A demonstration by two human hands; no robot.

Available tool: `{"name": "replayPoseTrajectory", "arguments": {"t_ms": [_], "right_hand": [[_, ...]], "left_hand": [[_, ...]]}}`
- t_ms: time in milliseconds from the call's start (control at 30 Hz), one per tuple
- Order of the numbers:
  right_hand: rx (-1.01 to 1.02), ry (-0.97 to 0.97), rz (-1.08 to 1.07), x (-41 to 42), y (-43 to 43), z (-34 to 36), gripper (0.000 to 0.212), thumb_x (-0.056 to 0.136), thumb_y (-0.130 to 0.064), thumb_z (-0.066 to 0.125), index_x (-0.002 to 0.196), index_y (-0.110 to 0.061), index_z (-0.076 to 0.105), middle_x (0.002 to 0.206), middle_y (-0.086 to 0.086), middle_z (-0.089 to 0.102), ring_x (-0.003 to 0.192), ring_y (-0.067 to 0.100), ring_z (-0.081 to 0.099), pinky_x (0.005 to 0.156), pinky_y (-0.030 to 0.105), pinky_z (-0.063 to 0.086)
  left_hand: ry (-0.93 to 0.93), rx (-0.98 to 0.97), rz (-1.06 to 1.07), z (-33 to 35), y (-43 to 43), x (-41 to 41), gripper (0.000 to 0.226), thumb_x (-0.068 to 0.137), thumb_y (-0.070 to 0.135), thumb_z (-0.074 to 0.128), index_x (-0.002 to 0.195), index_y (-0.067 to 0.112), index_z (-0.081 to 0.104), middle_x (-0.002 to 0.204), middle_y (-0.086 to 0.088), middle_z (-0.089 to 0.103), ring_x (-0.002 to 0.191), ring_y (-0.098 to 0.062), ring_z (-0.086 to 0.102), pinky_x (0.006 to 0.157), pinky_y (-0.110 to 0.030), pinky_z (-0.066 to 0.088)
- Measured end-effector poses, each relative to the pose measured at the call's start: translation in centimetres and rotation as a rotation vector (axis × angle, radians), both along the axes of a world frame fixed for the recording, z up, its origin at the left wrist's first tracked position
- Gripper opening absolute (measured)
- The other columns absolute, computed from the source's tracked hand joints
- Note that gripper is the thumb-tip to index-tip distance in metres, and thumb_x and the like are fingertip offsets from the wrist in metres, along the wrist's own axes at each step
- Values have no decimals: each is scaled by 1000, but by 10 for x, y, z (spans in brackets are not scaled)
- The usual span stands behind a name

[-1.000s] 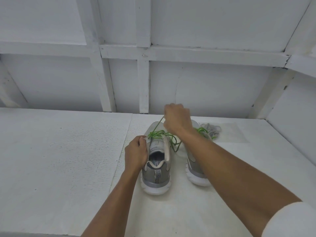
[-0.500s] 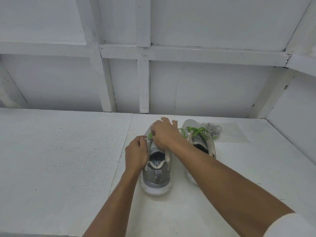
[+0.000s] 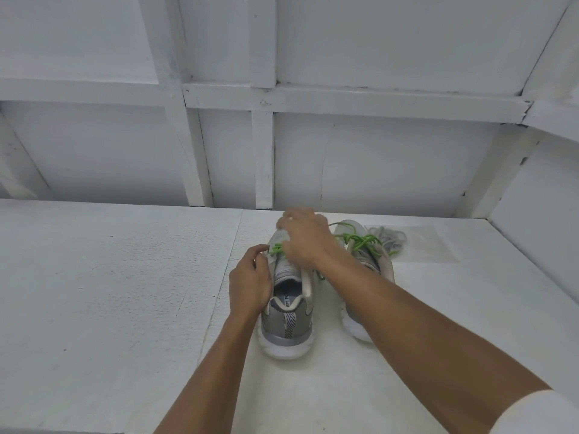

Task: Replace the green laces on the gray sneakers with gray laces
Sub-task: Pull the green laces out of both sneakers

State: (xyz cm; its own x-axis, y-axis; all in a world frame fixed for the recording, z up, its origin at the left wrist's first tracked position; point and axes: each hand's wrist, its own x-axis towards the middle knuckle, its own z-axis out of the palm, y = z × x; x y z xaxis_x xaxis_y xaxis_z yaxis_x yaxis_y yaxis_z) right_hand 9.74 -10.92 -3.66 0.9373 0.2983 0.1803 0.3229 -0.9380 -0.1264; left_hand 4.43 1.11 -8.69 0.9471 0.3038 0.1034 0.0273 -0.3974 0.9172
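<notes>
left grip (image 3: 249, 285) sits against the left shoe (image 3: 288, 311), fingers curled, thumb and forefinger clamped on the shoe's left eyelet edge. right grip (image 3: 305, 238) reaches across from the right, back of the hand up, fingers bent down over the lacing. its fingertips are hidden, so i cannot tell if they are clamped on the lace.

the left shoe stands heel toward the camera on the white desk (image 3: 125, 292). its green lace (image 3: 275, 249) is loose, showing on both sides of the right grip. the right shoe (image 3: 380, 264) stands just beside it, its own green lace (image 3: 360, 239) loose on top.

two gray shoes, two green laces, and one bundle of gray laces (image 3: 387, 239) behind the right shoe, on a clear plastic sheet (image 3: 435, 245).
</notes>
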Motion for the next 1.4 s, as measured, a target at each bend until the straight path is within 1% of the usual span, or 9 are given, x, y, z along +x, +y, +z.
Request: {"name": "replayPoseTrajectory", "arguments": {"t_ms": [100,200,333,500,600,700,967,1233,1400], "right_hand": [[-111,53,30,-2,9,-9,27,87,-16,52,111,-24,64,131,-3,52,132,24,31,105,45,28],[-104,26,9,-2,11,-13,20,86,-14,55,101,-24,65,116,-3,58,121,23,40,96,42,32],[-103,-15,0,-3,8,-8,20,85,-13,55,99,-24,63,112,-3,59,114,24,44,91,40,33],[-49,-128,-54,-1,-4,7,25,81,-1,48,97,-16,61,100,2,60,99,27,49,75,34,35],[41,-78,-83,2,-9,15,22,81,3,49,92,-11,61,98,5,57,91,27,54,68,35,43],[85,-39,-101,5,-12,21,22,79,8,46,89,-7,59,96,8,55,84,29,56,62,32,37],[141,-130,-149,9,-24,41,26,78,12,39,94,-4,52,91,10,49,74,28,47,57,31,31],[232,-206,-242,18,-41,61,23,82,10,40,97,-1,55,98,14,55,82,32,54,61,34,40],[243,-174,-279,11,-42,55,27,82,10,40,103,-1,53,100,14,50,79,27,47,63,33,36]], "left_hand": [[-10,15,-4,0,0,-1,34,100,19,36,119,25,63,97,7,62,87,-12,54,75,-25,36],[-6,7,-12,-1,1,0,33,100,18,36,116,25,64,99,9,61,91,-12,53,77,-24,36],[10,2,-7,-2,0,2,31,100,17,36,113,19,63,98,7,61,88,-11,52,75,-23,34],[23,3,7,-3,0,3,32,100,18,35,116,20,62,98,4,61,88,-13,51,75,-24,34],[17,5,1,-2,0,2,33,100,18,34,120,21,61,98,8,58,89,-12,50,76,-23,33],[21,19,-2,-2,0,2,35,101,18,33,123,21,59,98,7,57,89,-14,49,76,-23,33],[20,23,-7,-3,1,2,35,101,17,33,124,21,60,98,6,57,89,-14,50,77,-24,33],[19,23,0,-5,1,5,33,100,15,34,114,19,63,95,6,58,85,-12,50,74,-23,33],[10,29,-11,-5,1,5,32,100,15,35,114,19,63,95,7,59,79,-7,49,72,-23,33]]}}
